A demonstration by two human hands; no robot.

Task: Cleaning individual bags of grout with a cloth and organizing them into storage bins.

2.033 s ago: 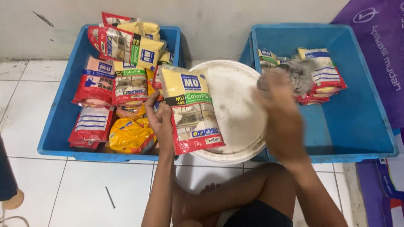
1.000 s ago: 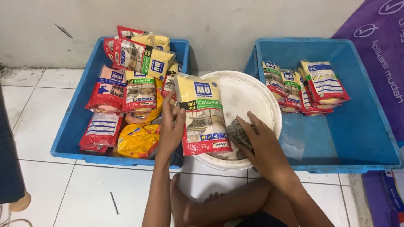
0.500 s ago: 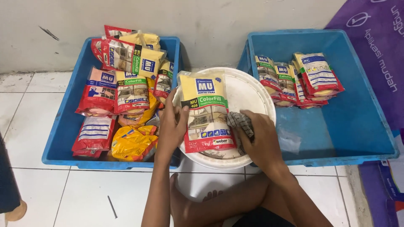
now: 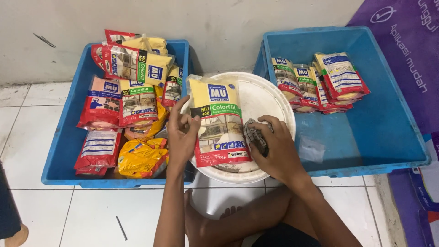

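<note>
**Cloth brought back to the packet on the bucket lid**

While the head view keeps the same downward look at the tiled floor [image 4: 41,215], what differs from two seconds ago is the right hand [image 4: 276,148]: then it was over at the right blue crate [image 4: 375,137], among the stacked packets [image 4: 320,82], and now it lies against the right edge of the yellow-and-red powder packet [image 4: 219,121], fingers curled shut round a crumpled grey cloth [image 4: 256,136]. The cloth touches the packet's side near its lower half. Over the last half second the hand has barely shifted, so the cloth seems to be working along that edge; I judge this to be a wipe of the packet, not a lift.

The left hand [image 4: 182,132] has stayed on the packet's left edge throughout, thumb and fingertips pinched on it, holding it steady and slightly tilted. The packet lies face up on the white round bucket lid [image 4: 270,98], between the two crates, much where it was a second ago.

To the left, the left blue crate [image 4: 68,151] holds a loose pile of similar packets, yellow, pink and red, with a crumpled yellow bag [image 4: 141,158] at its near edge. In the right crate a small clear plastic scrap [image 4: 312,150] lies on the bare bottom. A purple banner [image 4: 407,55] hangs at the far right, and a nail-like dark sliver [image 4: 121,228] lies on the floor.
</note>
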